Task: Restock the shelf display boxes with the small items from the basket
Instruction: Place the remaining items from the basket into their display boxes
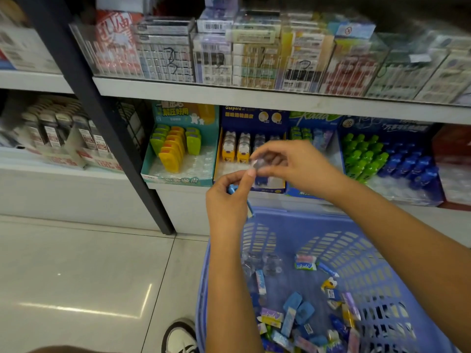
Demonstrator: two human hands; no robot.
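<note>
Pinching a small clear-wrapped item between the fingertips of my right hand, I hold it in the air before the dark blue display box near the middle of the lower shelf. My left hand curls round a blue piece, its thumb touching the wrapped item. More small items lie at the near end of the lavender basket, beneath my forearms.

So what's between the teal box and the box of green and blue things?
Two more display boxes, seen in the head view: a dark blue box holding yellow-and-white items, then a green-topped box.
</note>
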